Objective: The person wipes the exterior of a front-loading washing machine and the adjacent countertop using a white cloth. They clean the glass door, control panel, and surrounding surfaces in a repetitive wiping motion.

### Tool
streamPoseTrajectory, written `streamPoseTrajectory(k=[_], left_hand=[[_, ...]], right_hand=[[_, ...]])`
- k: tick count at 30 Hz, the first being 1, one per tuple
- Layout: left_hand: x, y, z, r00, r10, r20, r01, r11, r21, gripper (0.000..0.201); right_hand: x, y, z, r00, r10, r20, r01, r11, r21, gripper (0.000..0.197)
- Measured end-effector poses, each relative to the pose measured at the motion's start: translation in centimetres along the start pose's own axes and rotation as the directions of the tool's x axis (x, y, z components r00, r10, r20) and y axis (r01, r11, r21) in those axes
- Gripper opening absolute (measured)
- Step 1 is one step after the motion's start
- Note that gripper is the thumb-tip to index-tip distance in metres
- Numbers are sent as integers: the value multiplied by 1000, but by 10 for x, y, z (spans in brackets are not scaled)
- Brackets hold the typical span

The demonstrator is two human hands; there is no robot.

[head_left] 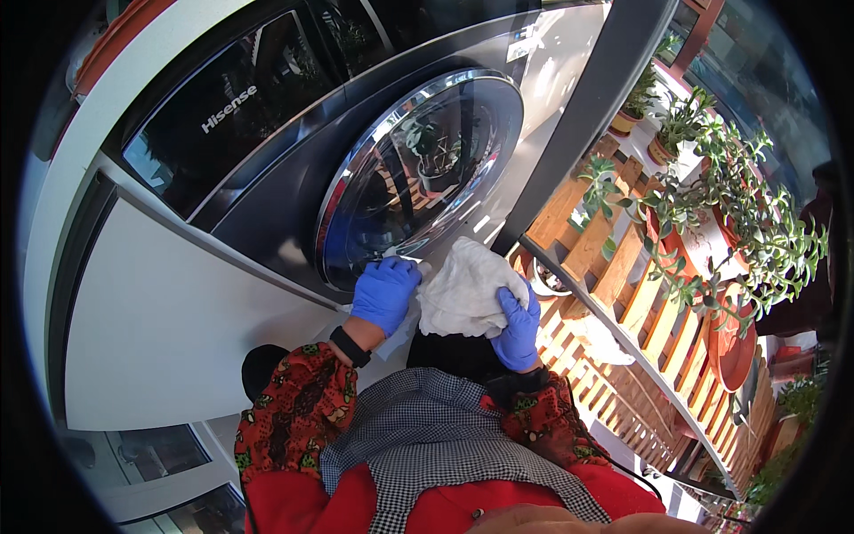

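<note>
Bunched in my blue-gloved right hand (518, 327) is a white cloth (467, 289), which hangs in front of my lap with the thumb and fingers closed on its right side. To its left, my blue-gloved left hand (384, 294) is closed at the lower rim of the round washing machine door (427, 169). A pale scrap shows by the left fingertips and below that palm; whether the hand grips it, I cannot make out. The door is glass with a shiny silver ring, set in the dark front of the washing machine (276, 191), and plants reflect in it.
A white cabinet panel (169, 320) stands left of the machine. On the right, beyond a dark upright frame (578, 107), a slatted wooden shelf (614, 258) holds several potted plants, one trailing plant (712, 205) spilling over its pot. A red-brown dish (731, 351) lies there too.
</note>
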State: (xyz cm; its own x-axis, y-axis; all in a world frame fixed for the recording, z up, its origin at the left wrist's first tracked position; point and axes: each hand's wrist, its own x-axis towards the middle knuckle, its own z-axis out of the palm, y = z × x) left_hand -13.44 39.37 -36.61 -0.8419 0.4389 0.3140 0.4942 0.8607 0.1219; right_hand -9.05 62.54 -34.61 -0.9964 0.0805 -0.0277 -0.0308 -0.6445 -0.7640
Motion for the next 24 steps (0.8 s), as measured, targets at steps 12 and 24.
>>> streamPoseTrajectory(k=[12,24], left_hand=[[-54,10,-119,756,-620,211,-57,-383,-922,32],[54,-16,-138,896,131,-425,2,954,300,28]], right_hand=[[1,7,20,998,10,69,-8,1000,-25,32],[-7,23,24,984,-57,171,86,983,-164,31]])
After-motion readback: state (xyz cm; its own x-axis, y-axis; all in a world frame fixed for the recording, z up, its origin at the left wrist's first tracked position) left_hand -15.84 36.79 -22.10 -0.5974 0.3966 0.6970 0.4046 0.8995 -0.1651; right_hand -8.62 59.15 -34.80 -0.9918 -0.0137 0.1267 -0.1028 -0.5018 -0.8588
